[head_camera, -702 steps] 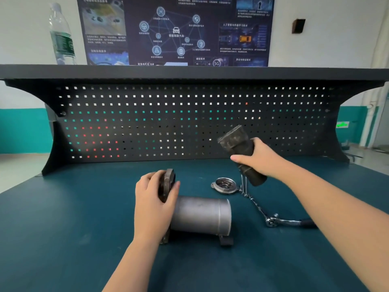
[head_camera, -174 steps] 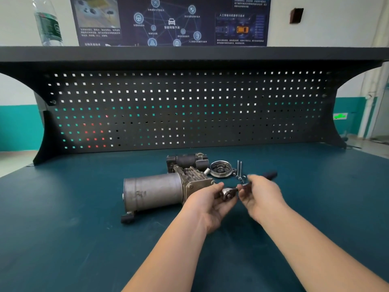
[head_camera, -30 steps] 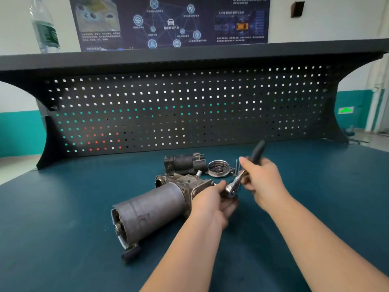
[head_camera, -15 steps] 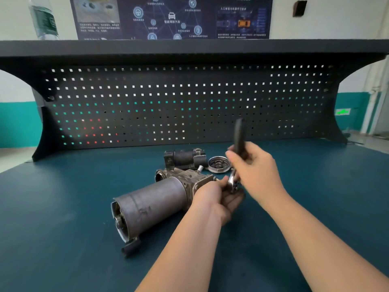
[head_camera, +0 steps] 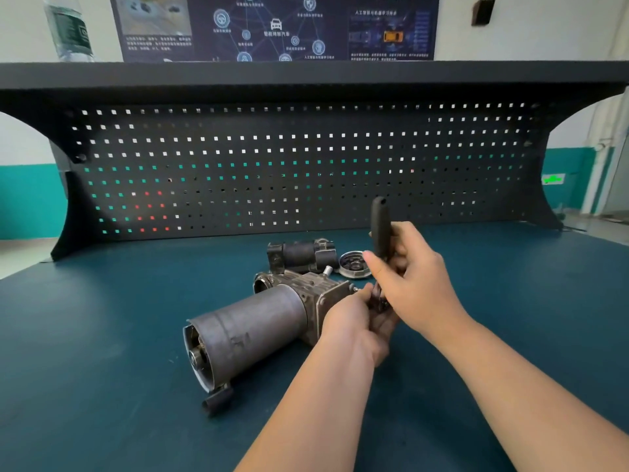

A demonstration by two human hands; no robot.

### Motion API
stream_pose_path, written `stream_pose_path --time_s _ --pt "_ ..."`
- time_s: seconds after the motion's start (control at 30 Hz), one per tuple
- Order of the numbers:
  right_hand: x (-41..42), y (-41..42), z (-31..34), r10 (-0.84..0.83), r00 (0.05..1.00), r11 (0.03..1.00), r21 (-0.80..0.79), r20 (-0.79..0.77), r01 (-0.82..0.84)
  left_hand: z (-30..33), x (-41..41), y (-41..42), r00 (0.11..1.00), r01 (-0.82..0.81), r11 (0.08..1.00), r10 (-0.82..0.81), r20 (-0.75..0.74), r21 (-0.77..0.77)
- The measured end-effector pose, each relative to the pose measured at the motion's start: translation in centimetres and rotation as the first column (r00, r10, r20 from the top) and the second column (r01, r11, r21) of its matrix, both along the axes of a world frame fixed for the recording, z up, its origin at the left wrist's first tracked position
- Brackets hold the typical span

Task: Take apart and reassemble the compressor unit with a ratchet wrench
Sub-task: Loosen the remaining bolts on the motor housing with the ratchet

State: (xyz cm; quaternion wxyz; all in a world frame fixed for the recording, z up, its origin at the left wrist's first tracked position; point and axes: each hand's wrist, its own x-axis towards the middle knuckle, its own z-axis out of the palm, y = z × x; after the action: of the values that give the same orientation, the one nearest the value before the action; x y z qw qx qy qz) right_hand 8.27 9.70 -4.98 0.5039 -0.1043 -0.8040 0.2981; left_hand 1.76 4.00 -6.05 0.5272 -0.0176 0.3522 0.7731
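Hands (head_camera: 401,287) around black-handled ratchet wrench (head_camera: 380,229), ribbed metal compressor (head_camera: 258,325).

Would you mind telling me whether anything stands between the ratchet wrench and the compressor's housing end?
Nothing visible does: the right hand holds the ratchet wrench handle up, head down at the compressor end, where the left hand hides the contact.

A training workshop. A workbench with a dark teal top (head_camera: 102,335) backs onto a black perforated tool panel (head_camera: 306,165) under a black shelf (head_camera: 306,74). On the white wall hangs a dark poster (head_camera: 272,27) with car diagrams; the lower wall is painted teal.
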Motion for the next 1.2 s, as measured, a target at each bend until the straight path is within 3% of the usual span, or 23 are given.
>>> stream_pose_path --time_s 0.1,0.13,0.17,0.23,0.27,0.3,0.33,0.4,0.47,0.53,0.57,0.67,0.73,0.8,0.87,0.9,0.93,0.97,1.03,1.07,1.1,1.13,1.2 --pt "-0.4 1.1 0.1 -0.058 0.991 0.933 -0.36 -0.122 0.011 -0.1 0.1 0.2 1.0 -0.014 1.0 0.014 -0.025 0.005" --pt "-0.5 1.8 0.0 -0.081 0.984 0.829 -0.558 -0.157 -0.021 -0.1 0.2 0.3 0.999 -0.014 1.0 0.014 -0.041 -0.006" --pt "-0.6 2.4 -0.3 -0.093 0.979 0.661 -0.746 -0.181 -0.075 -0.1 0.2 0.4 0.998 -0.011 1.0 0.01 -0.055 -0.017" --pt "-0.7 3.1 -1.2 -0.08 0.968 0.3 -0.932 -0.238 -0.204 -0.1 0.3 0.4 0.998 0.0 0.999 -0.002 -0.063 -0.032" --pt "-0.7 3.2 -1.4 -0.082 0.959 0.207 -0.946 -0.27 -0.248 -0.1 0.3 0.4 0.998 0.0 0.999 -0.002 -0.056 -0.037" --pt "-0.8 3.2 -1.4 -0.082 0.955 0.196 -0.944 -0.284 -0.264 -0.2 0.3 0.4 0.999 -0.002 0.999 0.0 -0.047 -0.038" --pt "-0.9 3.1 -1.2 -0.08 0.955 0.265 -0.929 -0.287 -0.257 -0.1 0.3 0.4 0.999 -0.004 0.999 0.003 -0.038 -0.035" --pt "-0.7 2.5 -0.1 -0.046 0.966 0.58 -0.794 -0.255 -0.182 0.1 0.2 0.3 1.0 0.002 1.0 -0.002 -0.028 -0.01" --pt "-0.1 1.6 0.7 0.036 0.99 0.882 -0.462 -0.134 -0.095 0.3 0.1 0.2 1.0 0.015 0.999 -0.014 -0.013 0.035" --pt "0.3 0.6 1.0 0.099 0.995 0.979 -0.18 0.003 -0.096 0.4 0.0 0.1 0.999 0.02 0.997 -0.023 0.034 0.079" --pt "0.4 0.4 1.0 0.106 0.994 0.987 -0.127 0.037 -0.1 0.4 0.1 0.1 0.999 0.014 0.996 -0.018 0.049 0.084" --pt "0.3 0.9 0.8 0.026 1.0 0.965 -0.26 -0.006 -0.027 0.2 0.2 0.0 1.0 -0.002 0.998 0.002 0.003 0.057" --pt "0.0 2.0 0.5 -0.022 0.995 0.821 -0.569 -0.102 -0.04 0.2 0.3 0.1 0.998 0.014 1.0 -0.013 -0.063 0.009" --pt "-0.3 2.7 -0.2 -0.038 0.972 0.458 -0.869 -0.231 -0.189 0.1 0.3 0.0 0.995 0.033 0.999 -0.035 -0.089 -0.016" --pt "-0.3 2.8 -0.7 -0.079 0.945 0.152 -0.941 -0.318 -0.304 0.2 0.3 -0.1 0.995 0.046 0.998 -0.049 -0.089 -0.033" --pt "-0.3 2.7 -0.7 -0.099 0.935 0.091 -0.939 -0.341 -0.332 0.2 0.3 -0.1 0.995 0.047 0.998 -0.051 -0.088 -0.045" --pt "-0.4 2.7 -0.6 -0.099 0.93 0.093 -0.933 -0.355 -0.346 0.2 0.3 -0.1 0.995 0.039 0.998 -0.043 -0.091 -0.051" --pt "-0.5 2.6 -0.4 -0.082 0.926 0.171 -0.921 -0.367 -0.35 0.1 0.3 -0.1 0.994 0.034 0.998 -0.039 -0.099 -0.051" --pt "-0.4 2.0 0.3 -0.005 0.952 0.542 -0.801 -0.305 -0.253 0.1 0.3 -0.1 0.993 0.034 0.998 -0.039 -0.113 -0.044" --pt "-0.3 1.6 0.5 0.035 0.976 0.746 -0.644 -0.215 -0.169 0.2 0.2 -0.1 0.994 0.038 0.999 -0.041 -0.105 -0.03" --pt "-0.2 1.2 0.6 0.057 0.991 0.877 -0.467 -0.123 -0.109 0.2 0.1 -0.1 0.995 0.045 0.999 -0.046 -0.085 -0.015" --pt "-0.2 0.9 0.6 0.063 0.996 0.941 -0.33 -0.06 -0.08 0.3 0.0 -0.1 0.997 0.047 0.999 -0.047 -0.061 -0.006" --pt "-0.2 0.8 0.3 0.048 0.998 0.964 -0.26 -0.031 -0.055 0.3 -0.1 -0.1 0.997 0.033 0.999 -0.034 -0.069 -0.02"
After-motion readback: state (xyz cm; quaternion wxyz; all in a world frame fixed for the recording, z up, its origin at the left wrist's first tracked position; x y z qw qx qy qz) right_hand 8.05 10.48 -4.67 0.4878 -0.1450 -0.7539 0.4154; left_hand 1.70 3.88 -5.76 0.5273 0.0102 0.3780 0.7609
